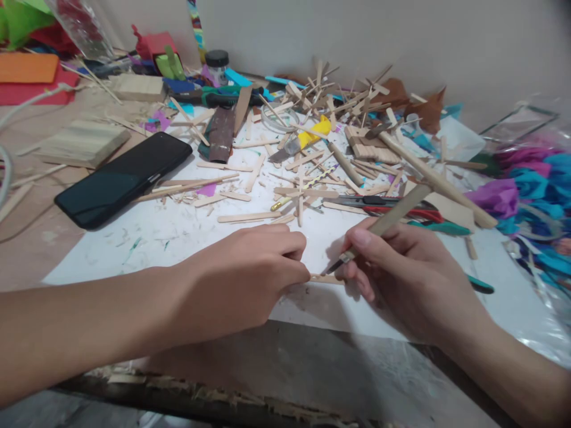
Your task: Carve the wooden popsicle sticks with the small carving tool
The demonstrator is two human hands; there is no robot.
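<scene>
Head view, step: I judge a cut is under way. My left hand [250, 273] pins a flat pale wooden craft stick [325, 278] to the white paper sheet [178, 238]; my right hand [401, 273] grips a wood-handled craft knife [379, 229], blade tip on the stick.
Next move: firm pressure, fingertips kept off the blade line.
Around: black smartphone [125, 178] beyond my left hand; heap of cut sticks [321, 119] and red-handled scissors [401, 211] beyond my right, crowding the workspace.
</scene>
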